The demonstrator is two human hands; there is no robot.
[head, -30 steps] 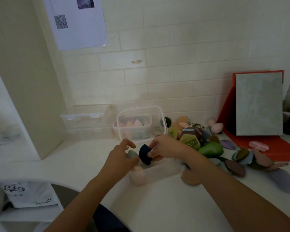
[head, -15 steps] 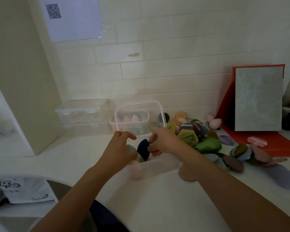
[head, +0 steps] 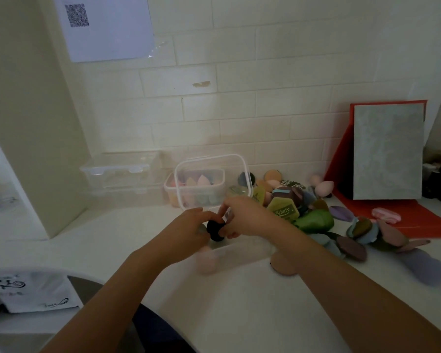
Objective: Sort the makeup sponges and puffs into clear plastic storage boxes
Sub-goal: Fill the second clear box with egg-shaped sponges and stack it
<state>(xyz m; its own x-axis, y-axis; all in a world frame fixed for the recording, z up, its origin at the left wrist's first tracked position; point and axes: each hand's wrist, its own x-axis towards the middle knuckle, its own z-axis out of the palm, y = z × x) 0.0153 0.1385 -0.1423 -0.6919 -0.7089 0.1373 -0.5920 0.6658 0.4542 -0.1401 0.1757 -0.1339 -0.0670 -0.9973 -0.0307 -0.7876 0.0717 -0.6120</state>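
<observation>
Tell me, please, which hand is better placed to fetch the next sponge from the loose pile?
Probably the right hand: it pinches the dark sponge over the near box, and the pile lies just beside its wrist; the left hand, on the sponge's other side, would have to cross that arm.

dim warm indoor light, soft overall blur, wide-angle bending at edges
</observation>
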